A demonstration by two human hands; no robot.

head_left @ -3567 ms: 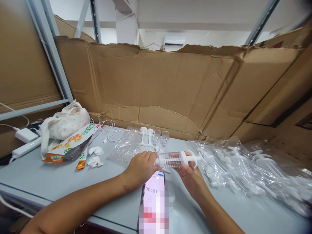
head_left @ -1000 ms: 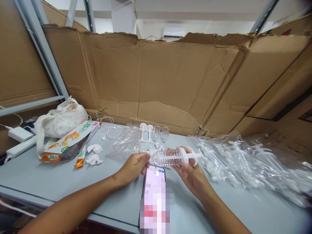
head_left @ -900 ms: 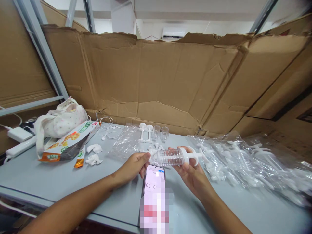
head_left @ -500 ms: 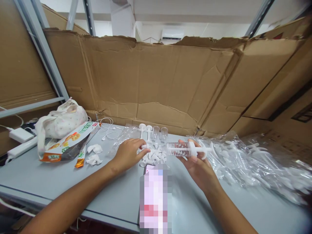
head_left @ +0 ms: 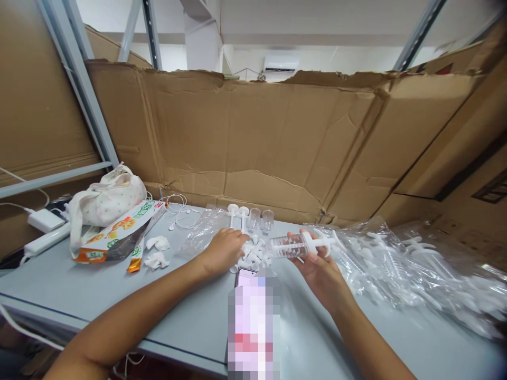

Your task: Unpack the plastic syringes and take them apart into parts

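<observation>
My right hand (head_left: pixel 317 269) is closed around a large clear plastic syringe (head_left: pixel 287 246) with a white collar and plunger handle. It lies nearly level above the table, its clear end pointing left. My left hand (head_left: pixel 225 250) rests at the left side of a pile of small white plastic pieces (head_left: pixel 253 254), fingers bent down and together. Its fingertips are partly hidden, so what they hold does not show. Behind the pile stand two white plungers (head_left: pixel 233 210) and two clear barrels (head_left: pixel 268 219).
Bagged syringes (head_left: pixel 388 264) cover the table's right side. A phone (head_left: pixel 247 279) lies in front of the pile. To the left are crumpled tissues (head_left: pixel 156 259), a snack box (head_left: pixel 122 229), a cloth bag (head_left: pixel 113 199), earphones (head_left: pixel 178 211) and a plastic bag (head_left: pixel 204 229). Cardboard (head_left: pixel 245 132) walls the back.
My left hand has turned over toward the pile, and its thumb and forefinger no longer show apart. My right hand still holds the syringe, now slightly tilted. The whole view has shifted a little.
</observation>
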